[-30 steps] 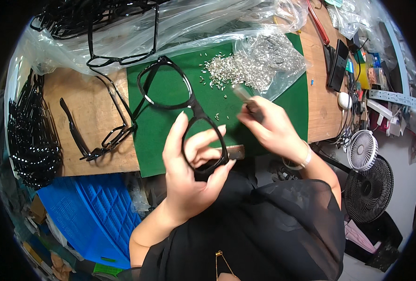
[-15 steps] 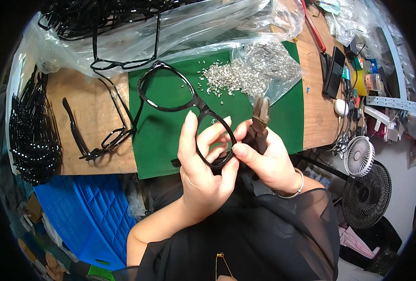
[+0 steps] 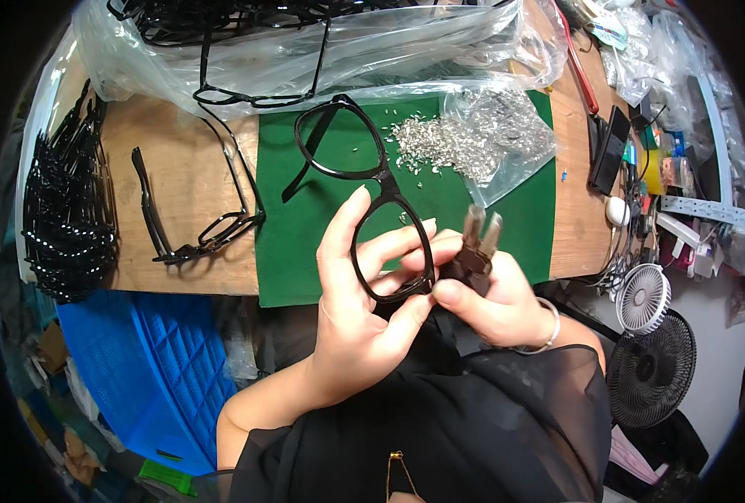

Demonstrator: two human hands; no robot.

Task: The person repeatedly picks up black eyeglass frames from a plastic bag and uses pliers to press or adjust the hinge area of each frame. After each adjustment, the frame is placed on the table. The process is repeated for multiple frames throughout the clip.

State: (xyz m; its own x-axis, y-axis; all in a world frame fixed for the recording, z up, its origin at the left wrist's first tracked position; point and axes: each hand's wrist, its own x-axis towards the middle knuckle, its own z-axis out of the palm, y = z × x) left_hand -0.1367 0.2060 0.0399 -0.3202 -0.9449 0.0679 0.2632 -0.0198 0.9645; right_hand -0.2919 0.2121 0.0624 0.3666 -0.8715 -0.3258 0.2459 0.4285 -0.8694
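The left hand (image 3: 360, 310) grips a black glasses frame (image 3: 364, 201) of glossy plastic, with rounded lens rims. The fingers wrap around the near rim, and the index finger stands straight up beside it. The far rim points away from the person, above the green mat (image 3: 305, 243), with one temple arm hanging folded under it. The right hand (image 3: 490, 298) is closed around a small pair of pliers (image 3: 477, 243) with dark handles and dull metal jaws; the jaws point up and away, and the tool touches the right end of the near rim.

The mat is flat, with a felt-like surface, and lies on a wooden table (image 3: 179, 184). On its far right part lies a heap of tiny shiny metal parts (image 3: 452, 142), partly inside a clear plastic bag (image 3: 506, 159). To the left, on the bare wood, rests another black frame (image 3: 196, 226) with open temples. At the far left edge is a dense row of black frames (image 3: 62, 218). Along the far side, crumpled clear plastic sheet (image 3: 322, 59) covers more frames. Near right, below the table, stand two small fans (image 3: 649, 335).
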